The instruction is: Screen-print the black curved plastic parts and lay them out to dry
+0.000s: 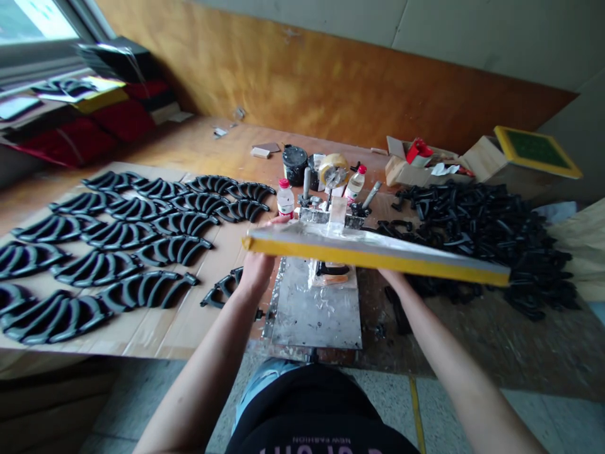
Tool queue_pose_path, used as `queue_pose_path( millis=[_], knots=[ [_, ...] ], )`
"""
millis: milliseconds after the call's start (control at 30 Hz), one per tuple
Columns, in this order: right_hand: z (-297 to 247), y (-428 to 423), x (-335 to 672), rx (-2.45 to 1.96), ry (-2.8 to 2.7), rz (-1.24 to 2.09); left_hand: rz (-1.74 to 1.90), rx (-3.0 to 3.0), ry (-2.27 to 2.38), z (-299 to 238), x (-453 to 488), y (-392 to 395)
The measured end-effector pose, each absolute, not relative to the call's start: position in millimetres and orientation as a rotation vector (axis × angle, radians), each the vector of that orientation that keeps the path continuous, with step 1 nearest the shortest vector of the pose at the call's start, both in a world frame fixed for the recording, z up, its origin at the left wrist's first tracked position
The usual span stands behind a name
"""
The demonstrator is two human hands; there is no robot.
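Note:
A screen-printing frame (pixel 378 258) with a yellow edge is tilted up over the metal base plate (pixel 316 315), seen almost edge-on. My left hand (pixel 259 268) is closed around its left part, with fingertips showing above the edge. My right hand (pixel 388 275) is behind the frame; only the wrist side shows and its fingers are hidden. Beneath the frame, a black curved handle-like part (pixel 331 269) lies in a small holder on the plate. A hinge clamp (pixel 316 215) with upright bolts stands behind the frame.
Rows of black curved parts (pixel 101 271) lie on cardboard at left. A heap of loose black parts (pixel 477 233) is at right. Behind the clamp are two red-capped bottles (pixel 285 198), a dark tub (pixel 295 165) and a tape roll (pixel 333 170). Another frame (pixel 539 151) rests on a box.

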State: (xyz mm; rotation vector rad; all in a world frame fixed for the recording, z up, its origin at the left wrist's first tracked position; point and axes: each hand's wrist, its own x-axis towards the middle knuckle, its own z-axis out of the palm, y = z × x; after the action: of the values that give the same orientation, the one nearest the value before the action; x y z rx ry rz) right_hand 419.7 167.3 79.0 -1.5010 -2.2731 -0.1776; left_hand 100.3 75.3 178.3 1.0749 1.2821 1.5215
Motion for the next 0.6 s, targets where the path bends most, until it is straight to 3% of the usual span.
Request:
queue_pose_path(
  millis=[200, 367, 600],
  knots=[
    [44.4, 118.8, 367.3, -1.354, -2.475, 0.158, 1.474, 0.908, 1.367, 153.4, 115.4, 71.4],
    [72.9, 87.8, 331.6, -1.239, -2.435, 0.252, 0.924, 0.721, 1.328, 101.4, 141.6, 7.7],
    [76.2, 21.9, 241.7, -0.712, -2.641, 0.391, 1.134, 0.424, 1.61, 49.5, 85.8, -43.5]
  ],
)
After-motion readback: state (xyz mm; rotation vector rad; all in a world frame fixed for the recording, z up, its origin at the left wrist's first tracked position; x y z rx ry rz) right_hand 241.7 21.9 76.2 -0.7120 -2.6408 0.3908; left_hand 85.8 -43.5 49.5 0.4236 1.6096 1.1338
